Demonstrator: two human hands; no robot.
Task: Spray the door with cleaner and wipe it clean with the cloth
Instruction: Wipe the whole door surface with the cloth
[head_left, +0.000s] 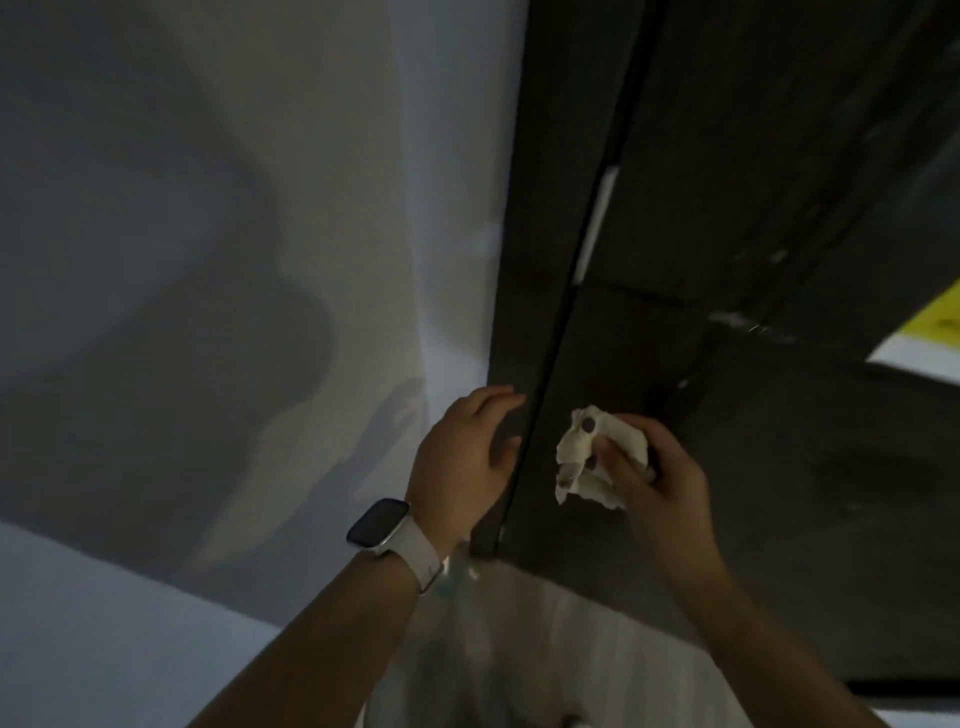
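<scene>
My right hand (657, 473) has its grip bunched around the cloth (597, 457), a pale crumpled wad with dark smudges on it, pressed against the dark door (779, 467) low down, just right of the black seam that runs up its left edge. My left hand (467, 457) holds nothing; its fingers are loosely spread and curl onto the door frame (524, 291) beside that seam, which I judge steadies me. A watch (382, 522) sits on that wrist. No spray bottle shows here, so I take the wiping to be the step in hand.

To do it well I should flatten the cloth for more contact and turn a cleaner face outward, since this 1 looks soiled. Pale streaks and specks lie higher on the door, above and right of the cloth, so strokes should climb that way.

The panel offers plenty of open room upward and rightward. Leftward the seam and my own fingers crowd close; below, the door's bottom edge is near. The white wall (234, 260) to the left is clear of both hands.
</scene>
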